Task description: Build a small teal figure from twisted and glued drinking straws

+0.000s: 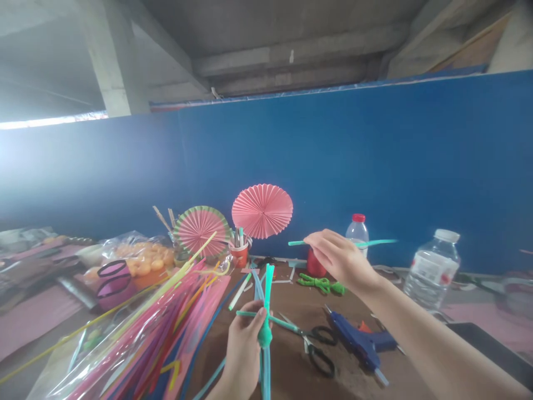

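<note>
My left hand point(245, 344), low in the middle of the view, is closed on a green bundle point(265, 333) of upright stems with a rounded knot; one thin green strip sticks out sideways under the thumb. Pale blue strips hang below the knot. Raised to the right, my right hand point(339, 258) pinches a thin green strip point(378, 243) that lies level and passes behind the fingers. Black-handled scissors point(318, 344) lie just right of the bundle, blades toward it. A blue glue gun point(360, 339) rests on the brown table point(345, 383) beneath my right forearm.
Colourful strips in clear plastic point(166, 328) cover the left side. Behind stand pink paper fans point(262, 211), a cup of pens point(239, 255) and a red-capped bottle point(358, 229). Green bows point(318, 283) lie mid-table. A large water bottle point(433, 272) stands right, before a blue wall point(375, 155).
</note>
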Available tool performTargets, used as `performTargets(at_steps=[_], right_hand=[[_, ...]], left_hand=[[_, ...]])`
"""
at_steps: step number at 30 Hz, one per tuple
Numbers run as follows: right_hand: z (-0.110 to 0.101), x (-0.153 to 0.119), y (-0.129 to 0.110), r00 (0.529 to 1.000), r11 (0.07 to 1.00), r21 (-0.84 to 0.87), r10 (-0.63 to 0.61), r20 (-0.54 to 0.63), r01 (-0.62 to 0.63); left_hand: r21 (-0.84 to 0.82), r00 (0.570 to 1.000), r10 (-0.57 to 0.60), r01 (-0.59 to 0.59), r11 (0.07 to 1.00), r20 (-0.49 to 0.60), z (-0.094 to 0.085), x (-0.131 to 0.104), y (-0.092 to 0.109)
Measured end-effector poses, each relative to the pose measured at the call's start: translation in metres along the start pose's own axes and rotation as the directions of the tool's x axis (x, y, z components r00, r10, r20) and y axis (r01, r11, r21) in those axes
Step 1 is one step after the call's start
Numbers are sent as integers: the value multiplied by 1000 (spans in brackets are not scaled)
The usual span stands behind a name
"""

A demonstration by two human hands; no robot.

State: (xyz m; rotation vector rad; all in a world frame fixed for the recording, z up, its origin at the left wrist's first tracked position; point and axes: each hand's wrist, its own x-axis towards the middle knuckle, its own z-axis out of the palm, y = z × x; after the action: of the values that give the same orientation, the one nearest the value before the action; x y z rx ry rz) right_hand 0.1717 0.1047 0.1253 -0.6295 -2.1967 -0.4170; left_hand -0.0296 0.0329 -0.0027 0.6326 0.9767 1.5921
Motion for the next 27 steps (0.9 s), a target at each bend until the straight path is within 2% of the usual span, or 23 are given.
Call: performTargets(at_steps=[2,3,6,7,9,10,11,14,18,27], right_hand=[[-21,-4,-15,994,998,4,-57,-98,58],[-29,-8,-22,992,999,-3,-32,-119,32],[-41,-23,-44,974,990,30,144,-176,-141],[-40,-29,-51,963,975,77,218,-160,-208],[-33,-40,-64,930,912,200,368,-14,-357],[-27,-45,-69,912,874,264,402,82,-409],[-20,-49,-74,895,839,313,413,169,-446],[1,-57,-85,856,774,373,421,299,-511],[16,-63,-90,836,734,405,437,331,-545],[23,-67,-91,831,663,501,439,343,-557]], left_hand=[[-16,1000,-7,7,1000,5,6,-6,3],[-20,1000,-8,8,1000,7,9,-9,4],[-18,1000,-11,12,1000,15,16,-19,10],[-19,1000,-13,13,1000,19,17,-21,11],[-32,999,-14,16,999,37,18,-24,12],[-44,998,-17,19,999,54,17,-25,12],[-54,997,-27,32,998,78,17,-25,11],[-68,990,-63,72,995,122,18,-28,10],[-79,991,-77,86,993,105,25,-36,11],[-52,994,-101,103,993,48,37,-49,18]])
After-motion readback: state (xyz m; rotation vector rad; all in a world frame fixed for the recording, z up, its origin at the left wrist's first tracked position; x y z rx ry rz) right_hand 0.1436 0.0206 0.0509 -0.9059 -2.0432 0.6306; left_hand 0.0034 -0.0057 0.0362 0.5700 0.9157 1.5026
